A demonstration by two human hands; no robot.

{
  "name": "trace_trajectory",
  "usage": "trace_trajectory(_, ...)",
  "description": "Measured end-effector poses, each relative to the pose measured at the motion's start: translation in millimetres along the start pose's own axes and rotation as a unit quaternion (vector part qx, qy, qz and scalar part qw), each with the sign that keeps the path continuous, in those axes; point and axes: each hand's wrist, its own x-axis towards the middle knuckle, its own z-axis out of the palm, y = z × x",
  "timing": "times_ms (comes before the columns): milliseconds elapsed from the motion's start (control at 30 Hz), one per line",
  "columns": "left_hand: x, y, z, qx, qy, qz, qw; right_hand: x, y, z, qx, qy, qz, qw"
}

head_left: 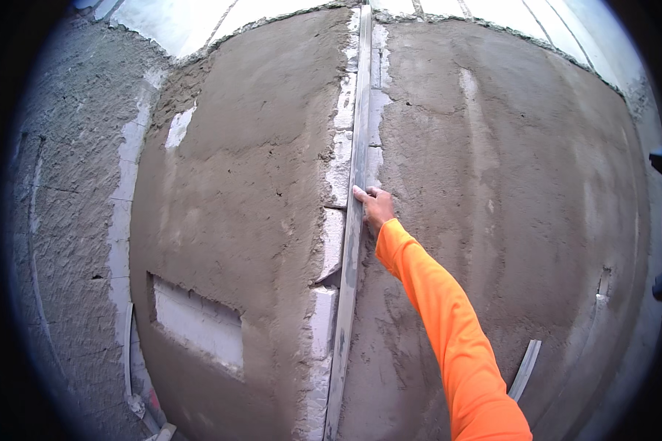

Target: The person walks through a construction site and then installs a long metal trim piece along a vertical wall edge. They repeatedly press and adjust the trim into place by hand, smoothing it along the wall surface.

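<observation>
A long grey metal straightedge (354,169) stands nearly upright against the wall, running from the top of the view to the bottom. My right hand (376,206), in an orange sleeve, grips its right edge at about mid-height, with the thumb on its front face and the fingers bent beside it. Behind the straightedge runs a strip of bare white block (337,170), with ragged plaster edges on both sides. Wet-looking grey-brown plaster (232,198) covers the wall left of it, and more plaster (449,191) lies to the right. My left hand is out of view.
A rectangular recess (198,323) showing white block is at lower left. A short pale strip (525,370) leans at lower right. Rough plaster (81,191) covers the left side wall, where a thin strip (128,353) stands near the corner. White surfaces (493,11) meet the wall's top.
</observation>
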Motion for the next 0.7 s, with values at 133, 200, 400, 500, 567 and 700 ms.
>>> trace_trajectory(133,-9,27,13,-0.005,0.004,-0.029,1.0,-5,-5,1,0.002,0.009,-0.006,1.0)
trace_trajectory(200,-16,46,19,0.015,0.019,-0.022,0.999,-5,-7,-2,0.007,-0.006,-0.03,1.0)
trace_trajectory(400,-11,70,42,-0.089,-0.013,0.077,0.993,7,-6,-8,-0.018,-0.039,0.016,0.999)
trace_trajectory(500,-10,90,60,-0.033,-0.049,0.054,0.997,9,-7,-8,0.0,-0.033,0.004,0.999)
trace_trajectory(567,-12,107,73,0.0,-0.073,0.072,0.995,8,-10,-8,0.004,-0.057,0.027,0.998)
trace_trajectory(700,-23,120,91,0.004,-0.113,0.043,0.993,3,-9,-7,0.029,-0.047,-0.012,0.998)
